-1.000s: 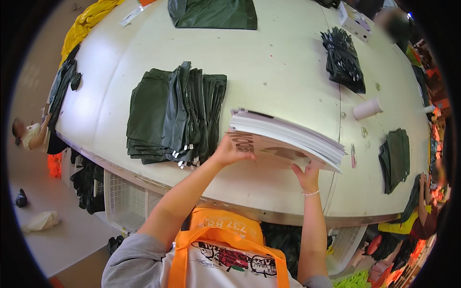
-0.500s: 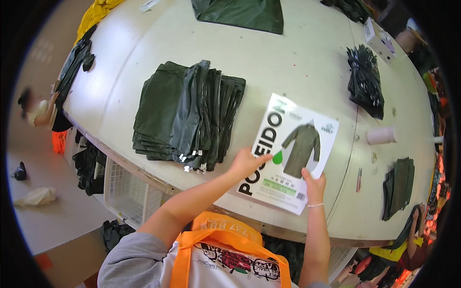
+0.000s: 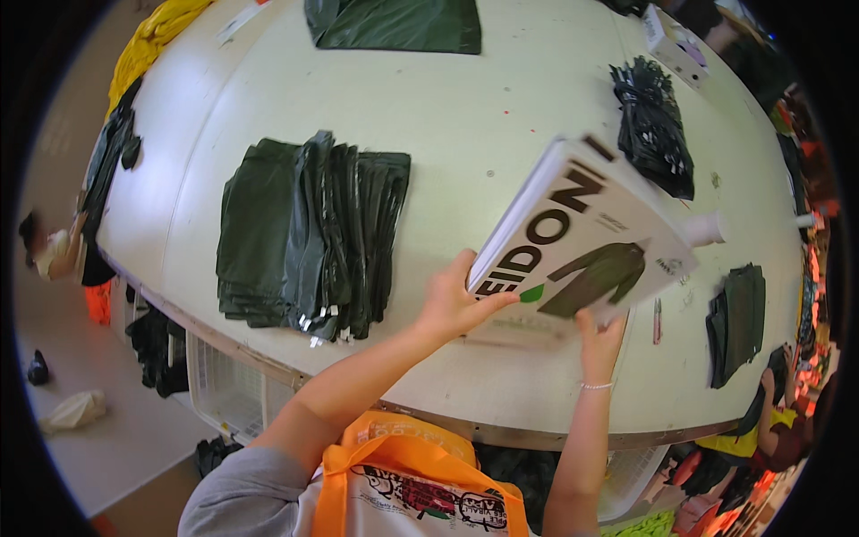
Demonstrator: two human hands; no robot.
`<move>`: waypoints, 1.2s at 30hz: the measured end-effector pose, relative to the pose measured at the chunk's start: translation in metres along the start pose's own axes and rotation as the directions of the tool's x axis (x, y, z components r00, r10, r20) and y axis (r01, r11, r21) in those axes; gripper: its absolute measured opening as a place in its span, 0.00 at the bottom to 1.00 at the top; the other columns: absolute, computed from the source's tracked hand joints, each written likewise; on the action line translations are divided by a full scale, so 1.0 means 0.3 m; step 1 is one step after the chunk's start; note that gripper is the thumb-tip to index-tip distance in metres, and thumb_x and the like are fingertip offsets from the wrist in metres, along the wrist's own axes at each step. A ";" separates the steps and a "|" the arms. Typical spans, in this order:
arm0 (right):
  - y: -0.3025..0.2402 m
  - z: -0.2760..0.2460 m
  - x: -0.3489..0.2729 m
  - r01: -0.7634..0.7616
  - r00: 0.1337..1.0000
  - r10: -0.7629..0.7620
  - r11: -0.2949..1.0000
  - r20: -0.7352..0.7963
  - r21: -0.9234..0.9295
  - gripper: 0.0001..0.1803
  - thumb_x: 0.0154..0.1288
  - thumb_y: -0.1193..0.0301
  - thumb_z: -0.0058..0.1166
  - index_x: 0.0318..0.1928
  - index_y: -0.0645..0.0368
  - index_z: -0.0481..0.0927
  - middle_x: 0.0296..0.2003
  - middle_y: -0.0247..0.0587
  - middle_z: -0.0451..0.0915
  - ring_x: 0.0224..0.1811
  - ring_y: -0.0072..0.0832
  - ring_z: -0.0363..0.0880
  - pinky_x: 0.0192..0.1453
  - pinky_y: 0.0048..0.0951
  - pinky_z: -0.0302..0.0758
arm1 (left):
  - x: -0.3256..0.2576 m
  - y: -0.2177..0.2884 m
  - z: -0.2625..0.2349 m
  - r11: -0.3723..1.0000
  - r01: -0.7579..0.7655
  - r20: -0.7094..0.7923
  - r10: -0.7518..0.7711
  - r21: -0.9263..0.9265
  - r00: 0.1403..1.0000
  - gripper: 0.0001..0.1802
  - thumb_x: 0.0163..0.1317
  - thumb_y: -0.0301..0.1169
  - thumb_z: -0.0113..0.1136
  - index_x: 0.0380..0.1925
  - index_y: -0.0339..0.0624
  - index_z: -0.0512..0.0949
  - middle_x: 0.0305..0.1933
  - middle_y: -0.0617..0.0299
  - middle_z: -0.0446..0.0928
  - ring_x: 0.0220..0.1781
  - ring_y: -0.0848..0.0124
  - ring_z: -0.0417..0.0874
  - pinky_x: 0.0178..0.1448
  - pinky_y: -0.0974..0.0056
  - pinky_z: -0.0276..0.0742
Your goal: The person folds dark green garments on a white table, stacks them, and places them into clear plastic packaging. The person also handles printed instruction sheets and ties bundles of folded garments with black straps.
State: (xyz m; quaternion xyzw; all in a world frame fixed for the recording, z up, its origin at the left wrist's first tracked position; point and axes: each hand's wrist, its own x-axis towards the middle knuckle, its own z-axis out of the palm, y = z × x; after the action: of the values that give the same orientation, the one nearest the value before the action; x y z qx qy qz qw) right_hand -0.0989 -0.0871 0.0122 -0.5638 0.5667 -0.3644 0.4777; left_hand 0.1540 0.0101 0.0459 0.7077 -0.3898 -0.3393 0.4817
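A stack of white printed sheets (image 3: pixel 617 219), each picturing a long dark green raincoat, is held up at an angle over the near side of the table. My left hand (image 3: pixel 452 300) grips its left edge, thumb across the front and the other fingers hidden behind. At the lower edge, my right hand (image 3: pixel 599 340) holds on too, partly smeared by motion. To the left of the sheets lies a pile of folded dark green raincoats (image 3: pixel 259 233), with small white tags along its near edge.
The pale table (image 3: pixel 447 385) also bears a bundle of black cords or straps (image 3: pixel 653 134), a pinkish cylinder (image 3: pixel 705 229), a small cutter (image 3: pixel 658 320) and a folded dark garment (image 3: pixel 736 327). Dark green material (image 3: pixel 394 27) lies at the far edge. White baskets (image 3: pixel 224 376) stand beneath.
Both hands have raised and tilted the sheets, which lay flatter near the table before; their top has swung up and right, baring the stack's thick side. The view has shifted slightly.
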 end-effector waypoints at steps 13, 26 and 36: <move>-0.088 -0.096 0.221 -0.388 0.921 0.172 0.502 0.350 0.773 0.37 0.65 0.48 0.47 0.62 0.68 0.66 0.57 0.48 0.73 0.59 0.38 0.71 0.61 0.37 0.70 | 0.325 0.260 -0.113 -0.302 -0.791 0.572 0.817 0.532 0.073 0.10 0.45 0.27 0.58 0.28 0.45 0.68 0.28 0.66 0.71 0.32 0.72 0.76 0.35 0.71 0.69; 0.262 -0.074 0.015 -0.555 0.815 0.544 0.634 0.200 0.539 0.28 0.56 0.67 0.46 0.56 0.69 0.69 0.50 0.49 0.76 0.53 0.42 0.75 0.58 0.41 0.73 | 0.041 -0.303 0.058 0.155 -0.876 0.683 0.570 0.456 0.457 0.22 0.52 0.41 0.62 0.44 0.43 0.70 0.52 0.58 0.73 0.52 0.62 0.75 0.51 0.61 0.69; 0.302 -0.153 0.027 -0.145 0.981 0.182 0.921 0.072 -0.363 0.25 0.57 0.58 0.66 0.38 0.73 0.78 0.37 0.46 0.82 0.39 0.26 0.78 0.43 0.28 0.75 | -0.088 -0.170 -0.495 0.733 -0.007 -0.444 0.420 0.680 0.791 0.40 0.53 0.44 0.67 0.61 0.33 0.64 0.65 0.39 0.63 0.66 0.45 0.63 0.69 0.51 0.59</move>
State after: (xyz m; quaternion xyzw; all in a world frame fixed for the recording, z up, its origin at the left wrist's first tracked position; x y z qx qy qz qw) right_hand -0.1683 -0.0919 -0.0623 -0.6098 0.6426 -0.1847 0.4255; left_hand 0.2804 0.1070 0.0459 0.8442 -0.4020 0.1055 0.3386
